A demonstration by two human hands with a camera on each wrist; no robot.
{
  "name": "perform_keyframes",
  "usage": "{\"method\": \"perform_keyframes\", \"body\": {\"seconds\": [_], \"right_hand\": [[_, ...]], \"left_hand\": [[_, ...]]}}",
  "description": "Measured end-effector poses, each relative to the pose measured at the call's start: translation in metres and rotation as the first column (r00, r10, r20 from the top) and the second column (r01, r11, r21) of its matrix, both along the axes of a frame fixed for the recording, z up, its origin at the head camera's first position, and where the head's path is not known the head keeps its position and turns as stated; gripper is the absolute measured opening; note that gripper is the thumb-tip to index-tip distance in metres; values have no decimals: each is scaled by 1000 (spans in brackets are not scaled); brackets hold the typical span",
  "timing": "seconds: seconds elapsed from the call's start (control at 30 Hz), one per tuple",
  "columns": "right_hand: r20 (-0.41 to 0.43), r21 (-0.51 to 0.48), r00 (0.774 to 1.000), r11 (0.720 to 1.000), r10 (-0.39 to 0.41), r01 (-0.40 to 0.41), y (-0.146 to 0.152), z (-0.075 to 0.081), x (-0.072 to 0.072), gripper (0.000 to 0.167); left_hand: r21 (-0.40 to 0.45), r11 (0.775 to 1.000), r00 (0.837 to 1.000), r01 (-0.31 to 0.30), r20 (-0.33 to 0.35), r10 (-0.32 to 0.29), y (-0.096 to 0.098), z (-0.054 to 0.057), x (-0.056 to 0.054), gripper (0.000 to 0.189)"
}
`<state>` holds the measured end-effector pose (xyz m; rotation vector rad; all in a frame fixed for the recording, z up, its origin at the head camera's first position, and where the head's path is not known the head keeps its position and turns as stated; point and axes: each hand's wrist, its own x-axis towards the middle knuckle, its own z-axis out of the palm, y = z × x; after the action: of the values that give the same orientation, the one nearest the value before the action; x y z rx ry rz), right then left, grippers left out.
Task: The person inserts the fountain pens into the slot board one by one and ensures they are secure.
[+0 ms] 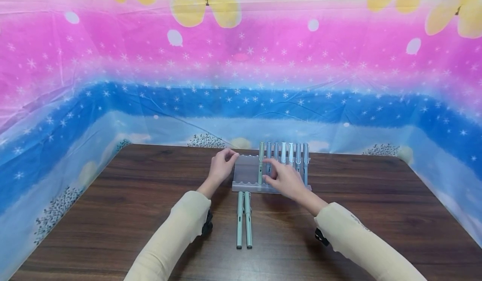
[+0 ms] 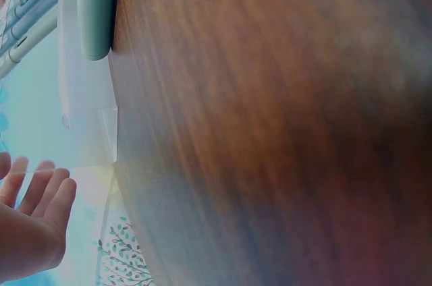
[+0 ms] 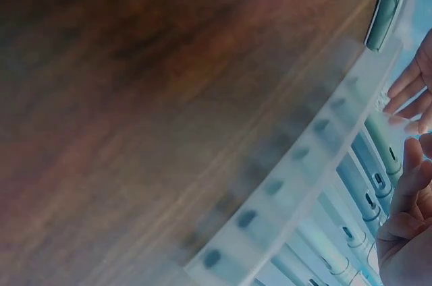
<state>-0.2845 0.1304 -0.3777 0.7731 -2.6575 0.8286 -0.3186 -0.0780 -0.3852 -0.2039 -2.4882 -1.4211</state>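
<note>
A clear plastic pen rack (image 1: 246, 173) stands toward the back of the table. My left hand (image 1: 222, 164) pinches its upper left corner between thumb and fingers; the rack's edge runs between them in the left wrist view. A light green pen (image 1: 260, 168) stands in a slot near the rack's middle. Right beside that pen is my right hand (image 1: 284, 180), its index finger and thumb spread apart at the pen's right side. Several blue-grey and pale pens (image 1: 291, 151) fill the slots farther right, partly hidden by this hand.
Two more green pens, a left one (image 1: 239, 224) and a right one (image 1: 248, 224), lie side by side in front of the rack. The brown wooden table (image 1: 132, 214) is enclosed by a patterned cloth (image 1: 226, 72) at the back and sides.
</note>
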Motion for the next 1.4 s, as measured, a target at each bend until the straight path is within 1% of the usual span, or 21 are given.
{"method": "perform_keyframes", "body": {"seconds": [0.17,0.33,0.5,0.7,0.97,1.13,1.23,1.4], "right_hand": [[34,-3,999,1000,15,-15,0,-3,6,40],[94,-4,995,1000,18,-18,-1,-7,9,39],[130,0,991,1000,30,-30,-5,-11,12,36],[173,-11,980,996,93,-93,-10,-13,16,36],[206,28,966,986,153,-162,-18,-14,19,34],[256,36,953,983,164,-179,-22,-15,21,32],[273,49,949,983,156,-176,-26,-15,23,33],[269,88,954,983,134,-163,-32,-16,25,33]], "left_hand": [[7,1000,1000,1,5,-1,0,0,0,21],[8,1000,1000,-6,2,6,1,-1,-1,20],[7,1000,1000,-12,2,12,0,-2,-2,19],[10,1000,1000,-16,5,16,0,-1,-2,18],[12,1000,1000,-5,11,5,0,0,-1,20],[10,1000,1000,-9,8,9,0,0,-1,20],[4,1000,1000,-16,7,16,0,0,-2,20],[0,1000,1000,-21,4,21,0,-1,-3,19]]}}
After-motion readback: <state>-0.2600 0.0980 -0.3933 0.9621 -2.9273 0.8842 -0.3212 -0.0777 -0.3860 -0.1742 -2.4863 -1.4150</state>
